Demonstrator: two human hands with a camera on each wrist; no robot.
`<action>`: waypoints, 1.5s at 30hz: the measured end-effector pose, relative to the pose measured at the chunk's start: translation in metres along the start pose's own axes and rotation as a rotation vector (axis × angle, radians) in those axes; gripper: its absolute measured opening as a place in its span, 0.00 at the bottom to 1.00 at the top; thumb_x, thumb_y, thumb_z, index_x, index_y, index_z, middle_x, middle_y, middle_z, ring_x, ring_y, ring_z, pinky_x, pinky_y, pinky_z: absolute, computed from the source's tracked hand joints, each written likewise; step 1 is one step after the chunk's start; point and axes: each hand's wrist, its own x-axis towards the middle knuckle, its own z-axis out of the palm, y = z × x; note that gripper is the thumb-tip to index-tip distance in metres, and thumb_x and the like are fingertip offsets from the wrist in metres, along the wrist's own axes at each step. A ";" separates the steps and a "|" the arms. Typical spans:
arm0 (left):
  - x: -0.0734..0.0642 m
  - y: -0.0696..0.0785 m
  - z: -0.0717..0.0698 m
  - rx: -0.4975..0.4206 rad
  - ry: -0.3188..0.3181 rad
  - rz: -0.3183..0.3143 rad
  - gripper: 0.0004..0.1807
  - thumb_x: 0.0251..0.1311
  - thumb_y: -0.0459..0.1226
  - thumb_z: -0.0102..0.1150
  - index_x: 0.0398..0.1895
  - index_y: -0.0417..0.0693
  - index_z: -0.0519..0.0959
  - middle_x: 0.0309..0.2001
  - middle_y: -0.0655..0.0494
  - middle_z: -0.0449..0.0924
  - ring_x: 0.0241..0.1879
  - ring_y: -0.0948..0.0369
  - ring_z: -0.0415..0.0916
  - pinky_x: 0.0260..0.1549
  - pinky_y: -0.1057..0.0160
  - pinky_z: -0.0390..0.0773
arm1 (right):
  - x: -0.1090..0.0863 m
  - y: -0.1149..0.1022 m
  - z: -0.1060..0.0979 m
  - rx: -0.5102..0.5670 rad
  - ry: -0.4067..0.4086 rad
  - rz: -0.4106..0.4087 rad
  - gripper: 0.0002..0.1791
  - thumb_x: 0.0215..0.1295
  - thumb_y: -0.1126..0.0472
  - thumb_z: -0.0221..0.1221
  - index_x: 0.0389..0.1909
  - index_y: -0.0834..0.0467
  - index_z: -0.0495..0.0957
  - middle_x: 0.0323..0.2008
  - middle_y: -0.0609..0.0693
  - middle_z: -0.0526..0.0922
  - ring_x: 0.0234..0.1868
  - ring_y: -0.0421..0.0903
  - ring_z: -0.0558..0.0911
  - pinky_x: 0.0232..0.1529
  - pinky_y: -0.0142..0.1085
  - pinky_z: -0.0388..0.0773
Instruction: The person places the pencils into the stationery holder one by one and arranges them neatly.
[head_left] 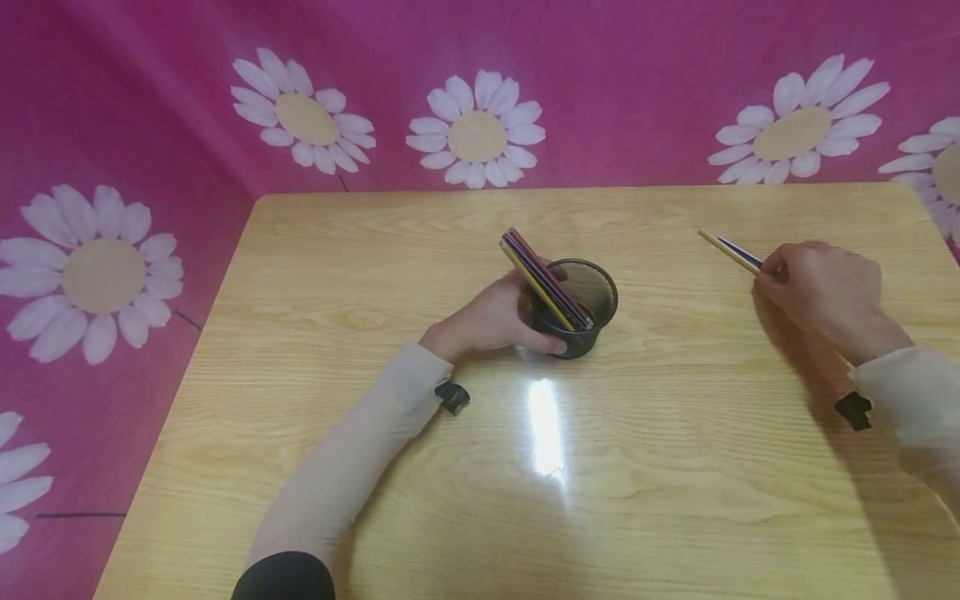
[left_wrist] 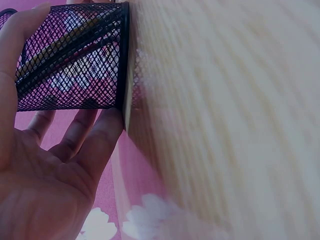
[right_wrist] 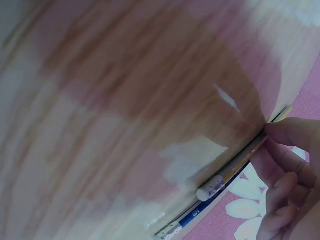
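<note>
My left hand (head_left: 491, 318) grips a black mesh pencil cup (head_left: 604, 287) by its side near the middle of the table. Several pencils (head_left: 537, 271) lean out of the cup toward the upper left. In the left wrist view the thumb and fingers wrap round the mesh wall, and the cup's base is at the tabletop. Over at the right, my right hand (head_left: 825, 287) pinches a yellow pencil (head_left: 722, 247) between thumb and finger. A blue pencil (right_wrist: 192, 216) lies alongside it; whether the fingers hold this one too is unclear. Both are at or just above the tabletop.
The light wooden table (head_left: 637, 467) has its far edge against a pink cloth (head_left: 615, 83) with white daisies. Cloth also hangs along the left side. A bright light reflection (head_left: 546, 429) shows on the tabletop in front of the cup.
</note>
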 end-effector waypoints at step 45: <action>0.001 0.000 -0.001 0.031 0.003 -0.001 0.54 0.47 0.34 0.89 0.76 0.40 0.64 0.75 0.49 0.73 0.71 0.62 0.70 0.73 0.64 0.66 | -0.014 -0.084 -0.026 0.169 0.322 -0.242 0.06 0.67 0.58 0.68 0.40 0.55 0.90 0.31 0.50 0.90 0.19 0.43 0.71 0.19 0.40 0.61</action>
